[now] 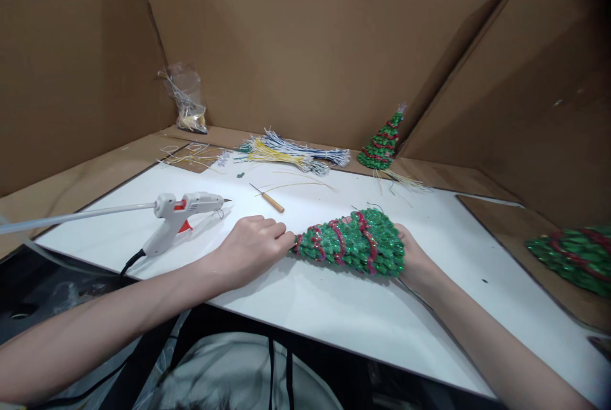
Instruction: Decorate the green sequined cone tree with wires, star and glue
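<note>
A green sequined cone tree with red garland (pixel 356 243) lies on its side on the white board (pixel 334 308), tip pointing left. My left hand (pixel 252 246) is closed, its fingers pinched at the tree's tip. My right hand (pixel 414 258) cups the wide base of the tree from the right, fingers hidden behind it. A white glue gun with a red trigger (pixel 184 212) lies left of my left hand, its long glue stick reaching out to the left.
A wooden-handled awl (pixel 268 198) lies beyond my left hand. Bundles of yellow and white wires (pixel 291 152) sit at the back, beside an upright finished tree (pixel 382 142). Another green tree (pixel 573 256) lies at right. A plastic bag (pixel 187 99) stands back left. Cardboard walls surround.
</note>
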### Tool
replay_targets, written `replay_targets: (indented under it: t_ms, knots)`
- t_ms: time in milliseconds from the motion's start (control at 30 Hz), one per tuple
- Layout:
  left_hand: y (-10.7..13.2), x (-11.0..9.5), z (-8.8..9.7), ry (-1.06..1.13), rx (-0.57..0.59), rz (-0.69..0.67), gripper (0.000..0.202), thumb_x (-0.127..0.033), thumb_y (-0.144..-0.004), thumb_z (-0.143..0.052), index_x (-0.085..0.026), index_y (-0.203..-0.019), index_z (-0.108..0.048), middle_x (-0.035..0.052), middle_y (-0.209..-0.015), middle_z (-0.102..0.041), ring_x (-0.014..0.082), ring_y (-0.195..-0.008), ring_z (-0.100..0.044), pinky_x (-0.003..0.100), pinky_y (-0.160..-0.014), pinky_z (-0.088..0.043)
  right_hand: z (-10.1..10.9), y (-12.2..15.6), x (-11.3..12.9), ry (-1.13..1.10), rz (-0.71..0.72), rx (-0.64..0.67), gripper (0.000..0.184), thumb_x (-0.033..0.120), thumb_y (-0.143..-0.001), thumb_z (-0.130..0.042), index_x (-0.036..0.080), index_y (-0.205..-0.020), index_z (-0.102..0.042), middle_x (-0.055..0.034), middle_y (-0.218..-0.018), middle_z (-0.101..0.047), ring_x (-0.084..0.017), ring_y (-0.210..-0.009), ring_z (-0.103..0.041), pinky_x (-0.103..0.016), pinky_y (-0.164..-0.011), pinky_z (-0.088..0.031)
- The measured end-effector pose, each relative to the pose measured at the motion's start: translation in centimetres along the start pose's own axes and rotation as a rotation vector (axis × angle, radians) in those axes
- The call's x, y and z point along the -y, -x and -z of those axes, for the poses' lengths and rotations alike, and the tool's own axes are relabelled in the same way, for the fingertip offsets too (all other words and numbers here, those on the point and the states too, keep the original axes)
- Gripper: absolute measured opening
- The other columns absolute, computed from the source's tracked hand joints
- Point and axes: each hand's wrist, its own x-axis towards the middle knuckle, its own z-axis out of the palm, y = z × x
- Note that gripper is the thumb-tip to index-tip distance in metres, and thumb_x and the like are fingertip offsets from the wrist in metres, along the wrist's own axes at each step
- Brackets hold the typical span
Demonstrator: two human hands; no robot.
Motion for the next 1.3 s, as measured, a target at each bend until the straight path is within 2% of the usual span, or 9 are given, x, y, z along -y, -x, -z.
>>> replay_targets:
  t_ms: [133,433,833,1133,1300]
  knots:
    - [0.04,0.03,-0.05,0.001,-0.002,0.0,0.019,-0.015,-0.088,-0.051,-0.017,-0.07,-0.054,-0.0018,-0.062,-0.058,0.0157,-0.055,-0.056,0.03,-0.05,-0.038,-0.11,0.07,0.14,0.0,-0.007,-0.011,0.021,0.027,-0.044,-0.086,0.017,-0.056,-0.072,-0.0007,-0.054,-0.065,-0.013,-0.051,-0.055,-0.022,-0.048,-0.047]
    - [0.18,0.08,-0.01,-0.003,-0.008,-0.001,0.018,-0.015,-0.087,-0.053,-0.017,-0.069,-0.054,-0.0019,-0.062,-0.058,0.0158,-0.054,-0.056,0.03,-0.049,-0.038,0.0,0.0,-0.19,-0.001,0.011,-0.006,0.022,0.03,-0.047,-0.085,0.016,-0.055,-0.07,-0.001,-0.053,-0.064,-0.013,-0.05,-0.056,-0.022,-0.048,-0.047]
    - [0.15,0.1,0.01,0.01,0.003,0.003,0.019,-0.015,-0.088,-0.052,-0.017,-0.069,-0.055,-0.0019,-0.062,-0.058,0.015,-0.054,-0.055,0.03,-0.05,-0.037,-0.05,0.18,-0.02,0.011,0.013,0.004,0.017,0.025,-0.048,-0.084,0.016,-0.054,-0.07,-0.0001,-0.052,-0.064,-0.012,-0.05,-0.056,-0.021,-0.047,-0.047]
    - [0.23,-0.01,-0.16,0.008,0.002,0.002,0.018,-0.015,-0.088,-0.052,-0.017,-0.07,-0.054,-0.0017,-0.062,-0.058,0.0157,-0.055,-0.055,0.03,-0.051,-0.037,-0.03,0.2,0.14,0.004,0.021,0.034,0.018,0.023,-0.048,-0.084,0.017,-0.061,-0.073,-0.0005,-0.061,-0.068,-0.013,-0.055,-0.059,-0.021,-0.051,-0.05]
    - [0.15,-0.01,-0.08,0.017,0.009,0.002,0.019,-0.015,-0.089,-0.05,-0.016,-0.07,-0.055,-0.0011,-0.063,-0.059,0.015,-0.055,-0.055,0.029,-0.051,-0.036,-0.09,0.04,0.03,0.005,0.006,0.015,0.019,0.028,-0.048,-0.084,0.016,-0.054,-0.071,-0.0006,-0.053,-0.065,-0.012,-0.05,-0.056,-0.021,-0.048,-0.048]
